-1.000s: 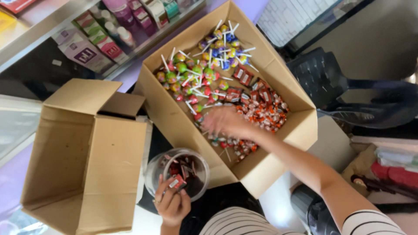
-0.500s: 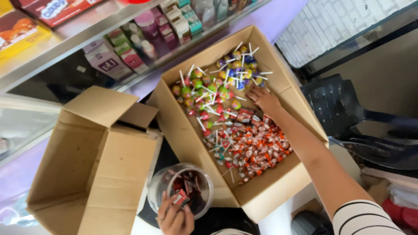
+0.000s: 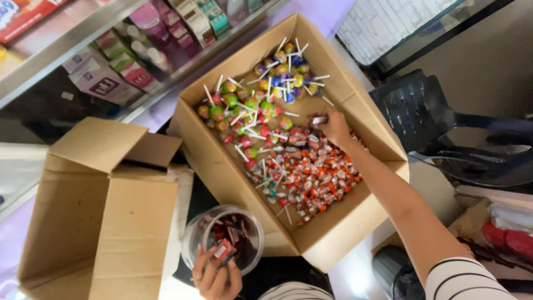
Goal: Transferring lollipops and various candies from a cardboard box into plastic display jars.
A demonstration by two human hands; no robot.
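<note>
A large open cardboard box (image 3: 233, 183) holds several lollipops (image 3: 261, 103) with white sticks at its far end and a heap of red and white wrapped candies (image 3: 316, 172) nearer me. My right hand (image 3: 333, 126) reaches deep into this box and pinches a small wrapped candy (image 3: 318, 120) at the heap's far edge. My left hand (image 3: 216, 275) holds the rim of a clear plastic jar (image 3: 222, 236) close to me, with a red wrapped candy (image 3: 223, 251) under its fingers. Dark red candies lie inside the jar.
A second cardboard box (image 3: 100, 216) stands open at the left. A glass display shelf with boxed goods (image 3: 127, 61) runs along the top left. A black plastic chair (image 3: 444, 128) stands at the right. Red packets (image 3: 505, 239) lie at the lower right.
My right hand has moved from the near side of the candy heap to the far side of the box and pinched one candy. The left hand stays at the jar.
</note>
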